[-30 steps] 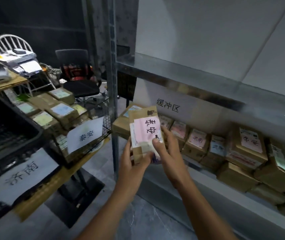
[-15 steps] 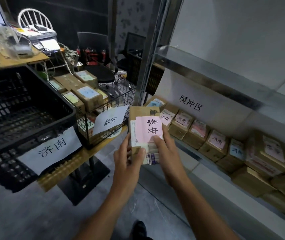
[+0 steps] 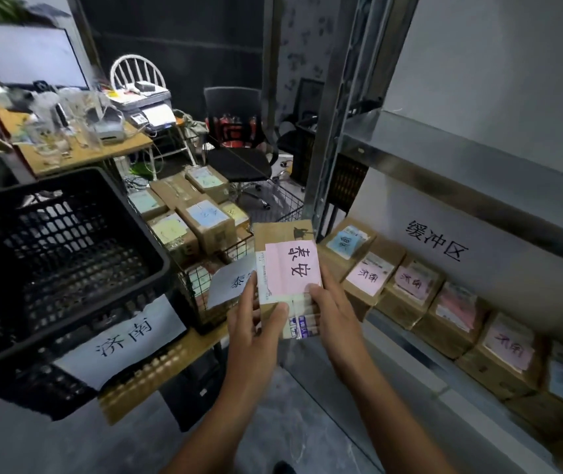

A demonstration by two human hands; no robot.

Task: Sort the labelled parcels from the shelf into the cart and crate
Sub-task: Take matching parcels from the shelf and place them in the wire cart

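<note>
Head cam had both hands up in front of the chest with 1 brown parcel [image 3: 286, 265] between them. It was off the shelf [image 3: 427, 145] and hanging in the air just right of the wire cart [image 3: 285, 196], not in anything yet. The left hand [image 3: 256, 323] had fingers curled round the lower left edge with the thumb pressed on the front. The right hand [image 3: 336, 313] gripped the lower right corner the same way, thumb on the pink label.

That label read 泰安. As far as I could tell that matched the paper sign [image 3: 232, 283] on the cart's front, though the parcel and left hand covered part of it. So my guess was cart, not the black crate [image 3: 67, 241] tagged 济南 [image 3: 126, 336].

Progress-wise I'd have called it somewhere in the middle. The cart already held a decent pile of boxes [image 3: 204, 220] with blue and yellow labels. I couldn't spot any parcels in the bit of the crate that showed, but its floor was mostly out of sight. On the shelf, under the 缓冲区 sign [image 3: 437, 241], a long row of parcels [image 3: 410, 289] was lined up waiting, several with pink labels, running off the right edge. Plenty left to do.
</note>
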